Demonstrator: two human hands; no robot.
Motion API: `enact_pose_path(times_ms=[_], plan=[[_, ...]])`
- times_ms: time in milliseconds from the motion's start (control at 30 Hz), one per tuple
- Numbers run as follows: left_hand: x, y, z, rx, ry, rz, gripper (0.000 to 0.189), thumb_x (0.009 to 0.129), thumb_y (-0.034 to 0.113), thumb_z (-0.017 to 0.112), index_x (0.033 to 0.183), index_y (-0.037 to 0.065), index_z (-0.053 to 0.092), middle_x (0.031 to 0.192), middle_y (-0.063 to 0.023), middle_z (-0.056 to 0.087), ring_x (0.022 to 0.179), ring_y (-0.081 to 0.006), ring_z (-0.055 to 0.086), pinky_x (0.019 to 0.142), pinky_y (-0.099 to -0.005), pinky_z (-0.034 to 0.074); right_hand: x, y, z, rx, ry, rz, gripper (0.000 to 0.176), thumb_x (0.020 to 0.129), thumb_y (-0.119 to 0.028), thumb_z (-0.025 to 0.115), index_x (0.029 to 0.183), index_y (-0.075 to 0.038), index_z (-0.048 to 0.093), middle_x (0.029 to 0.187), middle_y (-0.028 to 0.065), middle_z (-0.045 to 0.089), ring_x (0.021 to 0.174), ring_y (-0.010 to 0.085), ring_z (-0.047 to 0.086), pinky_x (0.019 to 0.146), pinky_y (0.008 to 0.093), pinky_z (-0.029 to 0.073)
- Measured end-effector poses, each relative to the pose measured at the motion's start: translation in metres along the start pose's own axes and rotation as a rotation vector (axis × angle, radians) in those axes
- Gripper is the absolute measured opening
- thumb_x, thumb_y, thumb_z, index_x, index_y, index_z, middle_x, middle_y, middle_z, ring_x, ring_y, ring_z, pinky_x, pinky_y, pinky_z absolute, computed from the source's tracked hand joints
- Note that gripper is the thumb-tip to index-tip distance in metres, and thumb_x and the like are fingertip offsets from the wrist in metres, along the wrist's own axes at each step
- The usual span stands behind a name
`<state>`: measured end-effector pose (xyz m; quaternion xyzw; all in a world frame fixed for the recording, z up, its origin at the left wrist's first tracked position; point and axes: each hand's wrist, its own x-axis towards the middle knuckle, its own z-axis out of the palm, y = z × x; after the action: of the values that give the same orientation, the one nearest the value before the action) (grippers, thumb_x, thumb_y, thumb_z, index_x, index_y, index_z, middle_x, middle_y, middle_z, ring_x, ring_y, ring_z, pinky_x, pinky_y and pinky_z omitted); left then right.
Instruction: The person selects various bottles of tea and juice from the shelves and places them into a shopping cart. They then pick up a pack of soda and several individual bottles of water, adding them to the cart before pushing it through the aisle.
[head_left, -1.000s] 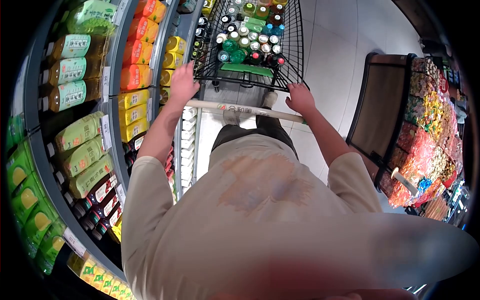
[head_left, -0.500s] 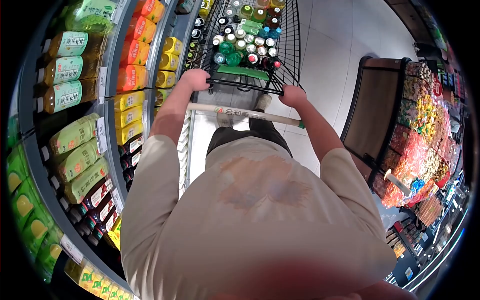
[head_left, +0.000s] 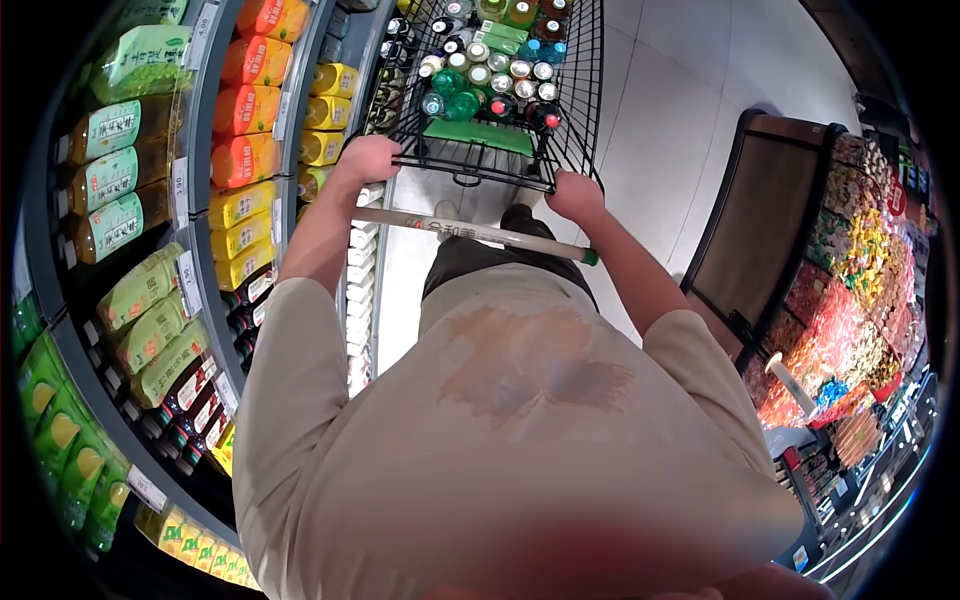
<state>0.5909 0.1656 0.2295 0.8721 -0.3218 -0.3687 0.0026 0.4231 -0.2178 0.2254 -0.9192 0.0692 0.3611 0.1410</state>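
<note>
A black wire shopping cart [head_left: 470, 172] stands in front of me, loaded with several bottles [head_left: 480, 75] with white, green, blue and red caps. My left hand [head_left: 370, 160] is closed over the left end of the basket's near rim. At the right near corner, my right hand [head_left: 577, 195] wraps round the rim. Between my forearms runs the cart's pale handlebar [head_left: 510, 237], printed with lettering; neither hand is on it. A green panel [head_left: 480, 135] lies inside the near end of the basket. My fingertips are partly hidden on both sides.
Close on the left, a drinks shelf [head_left: 195, 240] holds orange bottles [head_left: 246, 160], yellow bottles [head_left: 240, 235] and green packs [head_left: 60, 430]. To the right stands a brown-panelled display [head_left: 755, 220] with colourful packaged goods [head_left: 850, 300]. Pale floor tiles [head_left: 650, 100] run between them.
The cart and both hands have shifted slightly left in view. The shelf goods sit further left and the right-hand display further right. Both hands keep their hold.
</note>
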Motion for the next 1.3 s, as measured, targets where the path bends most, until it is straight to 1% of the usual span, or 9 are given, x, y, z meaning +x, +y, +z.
enact_pose_path(times_ms=[67, 300, 333, 467, 567, 667, 800, 1033, 1300], plan=[[0.002, -0.002, 0.002, 0.01, -0.011, -0.016, 0.024, 0.078, 0.033, 0.068, 0.089, 0.012, 0.07, 0.09, -0.015, 0.072, 0.089, -0.0371, 0.068, 0.078, -0.0491, 0.056, 0.001, 0.0, -0.004, 0.026, -0.021, -0.011, 0.036, 0.081, -0.028, 0.067, 0.106, -0.002, 0.067, 0.102, 0.0203, 0.073, 0.098, 0.037, 0.071, 0.086, 0.0476, 0.058], [0.003, 0.009, -0.004, 0.038, -0.024, -0.055, 0.022, 0.081, 0.034, 0.067, 0.09, 0.014, 0.068, 0.093, -0.0122, 0.072, 0.09, -0.0348, 0.069, 0.078, -0.0485, 0.055, 0.001, 0.006, -0.01, 0.087, -0.047, -0.03, 0.031, 0.081, -0.021, 0.068, 0.106, -0.002, 0.067, 0.103, 0.0202, 0.073, 0.099, 0.0372, 0.071, 0.087, 0.0471, 0.058], [0.004, 0.013, -0.008, 0.004, -0.103, -0.128, 0.029, 0.078, 0.032, 0.07, 0.104, 0.018, 0.072, 0.1, -0.0137, 0.073, 0.098, -0.0354, 0.068, 0.084, -0.0471, 0.054, -0.003, 0.006, -0.014, 0.097, -0.05, -0.04, 0.031, 0.081, -0.019, 0.066, 0.107, -0.002, 0.067, 0.103, 0.0203, 0.073, 0.099, 0.0372, 0.071, 0.086, 0.0469, 0.058], [0.004, 0.028, -0.014, 0.025, -0.114, -0.21, 0.032, 0.08, 0.034, 0.07, 0.108, 0.02, 0.071, 0.102, -0.0124, 0.073, 0.1, -0.0337, 0.068, 0.086, -0.0468, 0.055, -0.001, 0.013, -0.017, 0.132, -0.043, -0.032, 0.032, 0.08, -0.019, 0.066, 0.107, -0.002, 0.068, 0.103, 0.0206, 0.073, 0.099, 0.0373, 0.072, 0.086, 0.047, 0.058], [0.005, 0.033, -0.012, 0.009, -0.053, -0.2, 0.023, 0.082, 0.032, 0.067, 0.099, 0.017, 0.073, 0.1, -0.0112, 0.073, 0.095, -0.0338, 0.068, 0.083, -0.0456, 0.055, -0.001, 0.02, -0.02, 0.142, -0.033, -0.03, 0.032, 0.08, -0.02, 0.066, 0.106, -0.002, 0.068, 0.103, 0.0206, 0.074, 0.097, 0.0374, 0.072, 0.085, 0.0468, 0.059], [0.011, 0.033, -0.01, 0.003, -0.071, -0.198, 0.025, 0.082, 0.034, 0.068, 0.101, 0.019, 0.071, 0.099, -0.0126, 0.072, 0.098, -0.035, 0.068, 0.083, -0.0482, 0.055, 0.003, 0.025, -0.023, 0.138, -0.034, -0.034, 0.031, 0.08, -0.02, 0.066, 0.106, -0.003, 0.069, 0.102, 0.0202, 0.074, 0.096, 0.0372, 0.072, 0.085, 0.0462, 0.059], [0.013, 0.037, -0.013, 0.01, -0.067, -0.218, 0.024, 0.081, 0.035, 0.069, 0.098, 0.019, 0.073, 0.099, -0.0098, 0.074, 0.095, -0.0336, 0.068, 0.081, -0.0454, 0.055, 0.003, 0.026, -0.029, 0.132, -0.035, -0.022, 0.031, 0.08, -0.021, 0.067, 0.105, -0.003, 0.07, 0.102, 0.0199, 0.074, 0.096, 0.037, 0.073, 0.085, 0.0461, 0.059], [0.018, 0.034, -0.015, -0.014, -0.031, -0.198, 0.021, 0.083, 0.035, 0.065, 0.093, 0.017, 0.071, 0.095, -0.0113, 0.073, 0.093, -0.0344, 0.068, 0.08, -0.0468, 0.055, 0.009, 0.03, -0.029, 0.125, -0.013, -0.016, 0.029, 0.079, -0.022, 0.068, 0.101, -0.005, 0.072, 0.101, 0.0202, 0.074, 0.096, 0.037, 0.073, 0.084, 0.0464, 0.059], [0.022, 0.035, -0.025, 0.0, -0.054, -0.165, 0.026, 0.084, 0.036, 0.066, 0.102, 0.018, 0.073, 0.101, -0.0107, 0.074, 0.097, -0.0344, 0.068, 0.084, -0.0465, 0.056, 0.014, 0.03, -0.037, 0.091, 0.008, -0.033, 0.028, 0.078, -0.021, 0.066, 0.1, -0.005, 0.073, 0.1, 0.018, 0.075, 0.094, 0.036, 0.073, 0.082, 0.0462, 0.059]])
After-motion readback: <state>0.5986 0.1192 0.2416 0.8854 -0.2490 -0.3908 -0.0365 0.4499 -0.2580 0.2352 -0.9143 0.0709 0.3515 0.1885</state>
